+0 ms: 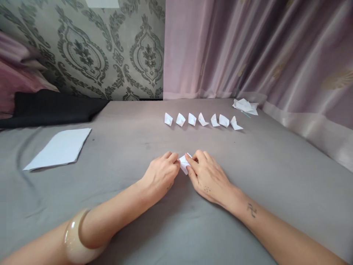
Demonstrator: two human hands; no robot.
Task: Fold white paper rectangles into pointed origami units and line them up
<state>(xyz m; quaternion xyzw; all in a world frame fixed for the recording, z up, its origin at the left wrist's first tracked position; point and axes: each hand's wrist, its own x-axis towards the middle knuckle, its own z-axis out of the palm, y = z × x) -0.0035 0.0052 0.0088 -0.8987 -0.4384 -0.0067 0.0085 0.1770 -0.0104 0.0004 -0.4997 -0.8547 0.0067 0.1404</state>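
Note:
Both my hands rest on a grey bed sheet (pixel 248 173), pinched together on a small folded piece of white paper (pixel 184 163). My left hand (pixel 161 175) grips its left side with curled fingers. My right hand (pixel 205 175) presses on its right side with the fingertips. Most of the paper is hidden between the fingers. Beyond the hands, several small folded white paper shapes (pixel 203 120) stand in a row.
A stack of flat white paper sheets (pixel 60 148) lies at the left. Crumpled paper scraps (pixel 245 106) sit at the far right by a pink curtain (pixel 261 48). A black cloth (pixel 52 108) lies at the far left under patterned wallpaper.

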